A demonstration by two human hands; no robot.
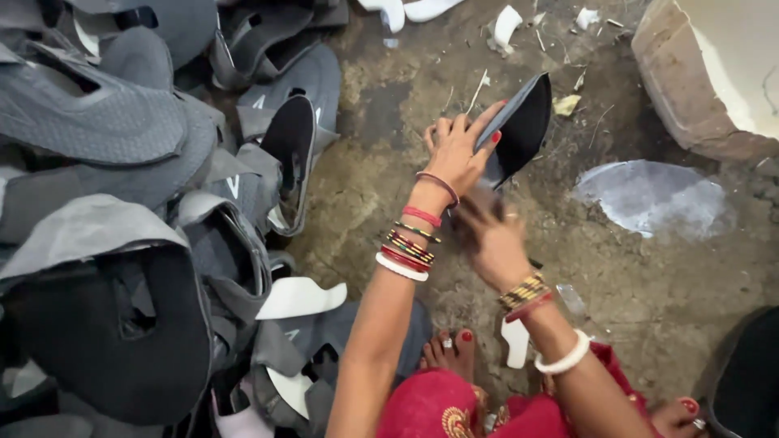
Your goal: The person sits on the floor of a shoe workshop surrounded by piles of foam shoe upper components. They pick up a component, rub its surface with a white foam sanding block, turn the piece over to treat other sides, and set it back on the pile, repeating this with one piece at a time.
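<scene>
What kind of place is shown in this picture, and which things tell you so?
Probably a small, informal shoe-making workshop. A large pile of grey shoe uppers lies on a bare, dirty floor. The left hand holds a black shoe piece, and white scraps lie around.

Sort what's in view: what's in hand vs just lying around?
In hand: black shoe upper, held by left hand; right hand, blurred, at its lower end.

Lying about: pile of grey uppers, white paper scraps, pale sheet on floor, brick block.

Shoe-upper pile (122, 227) left; hands (475, 195) centre; stone block (706, 73) far right.
</scene>
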